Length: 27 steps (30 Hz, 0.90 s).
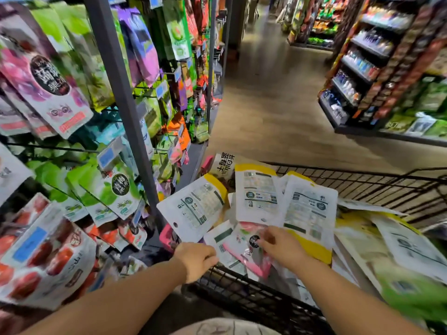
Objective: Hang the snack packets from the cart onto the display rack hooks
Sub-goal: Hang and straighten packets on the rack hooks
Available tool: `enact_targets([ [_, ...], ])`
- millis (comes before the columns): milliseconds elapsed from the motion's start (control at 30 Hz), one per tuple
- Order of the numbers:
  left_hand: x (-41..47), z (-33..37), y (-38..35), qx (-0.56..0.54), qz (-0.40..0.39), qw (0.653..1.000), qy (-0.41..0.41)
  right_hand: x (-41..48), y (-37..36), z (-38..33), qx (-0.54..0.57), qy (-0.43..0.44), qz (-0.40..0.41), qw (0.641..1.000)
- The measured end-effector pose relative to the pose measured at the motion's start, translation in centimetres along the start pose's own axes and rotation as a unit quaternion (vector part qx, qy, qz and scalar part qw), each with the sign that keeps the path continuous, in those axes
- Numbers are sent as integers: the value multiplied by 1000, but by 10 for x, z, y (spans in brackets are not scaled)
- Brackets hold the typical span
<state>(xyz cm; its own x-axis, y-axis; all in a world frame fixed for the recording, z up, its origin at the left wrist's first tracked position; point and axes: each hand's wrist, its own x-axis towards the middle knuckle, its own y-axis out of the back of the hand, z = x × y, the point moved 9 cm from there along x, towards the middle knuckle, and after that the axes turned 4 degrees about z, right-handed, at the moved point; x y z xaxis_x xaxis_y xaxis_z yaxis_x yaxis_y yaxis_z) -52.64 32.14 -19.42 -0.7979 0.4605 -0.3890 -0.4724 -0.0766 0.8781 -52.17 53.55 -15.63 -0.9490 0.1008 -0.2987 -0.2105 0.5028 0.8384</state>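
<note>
A black wire cart holds several snack packets. Three white packets with yellow ends fan out back side up. My right hand reaches into the cart, its thumb and fingers curled on a pink packet with a round black label. At the cart's near rim, the curled fingers of my left hand pinch the edge of a white packet with a green stripe. The display rack on the left is crowded with hanging packets in green, purple and red.
A grey rack post stands just left of the cart. Blue price tags stick out from the hook ends. The wooden aisle floor runs ahead. Shelves of bottles and snacks line the right side.
</note>
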Motion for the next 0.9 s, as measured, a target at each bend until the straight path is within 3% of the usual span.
enact_targets([
  [400,7,5,-9,76,-41,996,-26,-4,-53,8,-203,91,-25,975],
  [633,5,2,-14,86,-39,995,-44,1,-58,12,-233,98,-28,967],
  [900,4,-2,-16,47,-59,997,-31,0,-55,9,-170,103,-31,979],
])
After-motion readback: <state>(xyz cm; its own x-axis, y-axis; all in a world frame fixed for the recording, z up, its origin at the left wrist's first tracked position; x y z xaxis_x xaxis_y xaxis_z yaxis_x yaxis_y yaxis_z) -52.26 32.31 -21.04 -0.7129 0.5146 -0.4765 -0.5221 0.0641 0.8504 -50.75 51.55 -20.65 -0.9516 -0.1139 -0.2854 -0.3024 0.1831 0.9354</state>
